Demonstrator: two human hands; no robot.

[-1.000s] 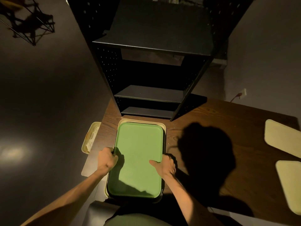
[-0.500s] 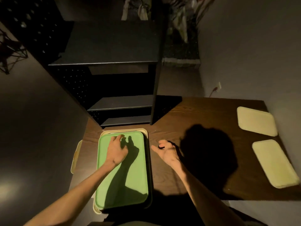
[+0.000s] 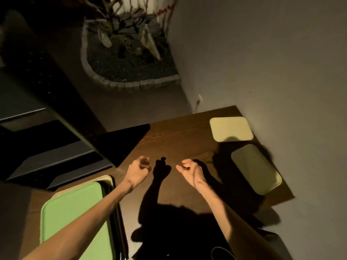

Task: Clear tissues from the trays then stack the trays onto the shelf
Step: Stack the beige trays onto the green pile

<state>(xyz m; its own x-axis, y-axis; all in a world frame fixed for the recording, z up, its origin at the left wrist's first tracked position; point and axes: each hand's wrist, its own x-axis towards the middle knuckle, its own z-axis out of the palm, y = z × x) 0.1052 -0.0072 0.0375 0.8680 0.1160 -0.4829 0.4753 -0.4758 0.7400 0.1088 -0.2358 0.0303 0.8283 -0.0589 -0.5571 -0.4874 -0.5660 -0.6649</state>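
Observation:
A green tray [image 3: 75, 212] tops a stack of trays at the lower left of the wooden table [image 3: 178, 139], with a cream tray [image 3: 107, 178] showing beneath its far edge. Two more cream trays lie at the right: one far [image 3: 231, 129], one nearer and partly in shadow [image 3: 256, 168]. No tissues show on them. My left hand [image 3: 138, 170] and my right hand [image 3: 189, 170] hover over the table's middle, fingers loosely curled, holding nothing. The dark metal shelf [image 3: 56, 152] stands at the left behind the stack.
A stone-edged planter [image 3: 127, 59] with dry branches sits on the floor beyond the table. A grey wall [image 3: 272, 62] runs along the right side, with a socket and red cable [image 3: 197, 104] near the table's far corner. My shadow covers the table's near part.
Both hands have left the green tray stack and moved right over the bare table. The view has swung right, bringing the two cream trays closer to centre.

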